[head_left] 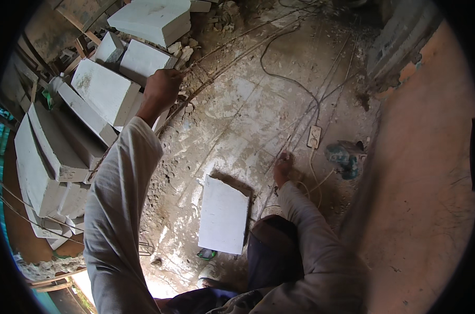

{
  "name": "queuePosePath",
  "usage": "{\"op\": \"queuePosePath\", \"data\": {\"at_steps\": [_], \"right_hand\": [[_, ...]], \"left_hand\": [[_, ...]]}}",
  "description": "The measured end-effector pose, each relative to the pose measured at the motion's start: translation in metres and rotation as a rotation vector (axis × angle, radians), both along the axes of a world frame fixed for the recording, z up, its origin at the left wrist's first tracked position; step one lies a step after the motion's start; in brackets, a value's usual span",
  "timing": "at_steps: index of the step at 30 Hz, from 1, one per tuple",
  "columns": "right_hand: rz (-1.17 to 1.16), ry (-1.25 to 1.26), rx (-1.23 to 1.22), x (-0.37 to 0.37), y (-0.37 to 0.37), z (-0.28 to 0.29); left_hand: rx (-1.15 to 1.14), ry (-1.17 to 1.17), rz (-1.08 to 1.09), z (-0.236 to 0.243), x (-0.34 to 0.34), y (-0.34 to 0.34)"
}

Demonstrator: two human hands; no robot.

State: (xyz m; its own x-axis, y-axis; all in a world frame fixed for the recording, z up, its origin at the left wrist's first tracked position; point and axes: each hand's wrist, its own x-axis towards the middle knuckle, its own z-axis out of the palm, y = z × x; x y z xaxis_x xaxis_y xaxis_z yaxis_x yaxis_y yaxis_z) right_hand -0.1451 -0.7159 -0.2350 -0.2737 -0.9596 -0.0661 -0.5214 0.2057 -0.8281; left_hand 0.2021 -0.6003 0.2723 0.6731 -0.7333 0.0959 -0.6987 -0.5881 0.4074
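Head view: your left hand (162, 88) curls by the blocks (102, 90), your right hand (283, 166) near the socket (314, 137) on the floor (221, 112); whether either grips anything, I cannot tell; keep knuckles off block edges.

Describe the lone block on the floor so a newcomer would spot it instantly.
From the big pile of white blocks on the left, move right onto the dusty floor. The block lies just left of the person's knee. Unlike the piled ones, it sits alone, its upper edge uneven.
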Motion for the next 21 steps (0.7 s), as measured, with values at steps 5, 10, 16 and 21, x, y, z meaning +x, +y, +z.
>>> {"op": "queuePosePath", "data": {"at_steps": [5, 10, 16, 21], "right_hand": [[0.185, 0.376, -0.031, 0.004, -0.027, 0.052], [0.584, -1.230, 0.553, 0.141, -0.077, 0.264], [0.505, -1.149, 0.609, 0.221, -0.129, 0.344], [0.644, -1.074, 0.448, 0.205, -0.153, 0.333]], "left_hand": [[0.024, -0.087, 0.027, 0.017, -0.006, 0.048], [-0.020, -0.074, 0.124, 0.004, -0.044, 0.087], [-0.119, 0.061, 0.209, -0.050, -0.130, 0.078], [-0.172, -0.004, 0.271, -0.059, -0.157, 0.077]]}}
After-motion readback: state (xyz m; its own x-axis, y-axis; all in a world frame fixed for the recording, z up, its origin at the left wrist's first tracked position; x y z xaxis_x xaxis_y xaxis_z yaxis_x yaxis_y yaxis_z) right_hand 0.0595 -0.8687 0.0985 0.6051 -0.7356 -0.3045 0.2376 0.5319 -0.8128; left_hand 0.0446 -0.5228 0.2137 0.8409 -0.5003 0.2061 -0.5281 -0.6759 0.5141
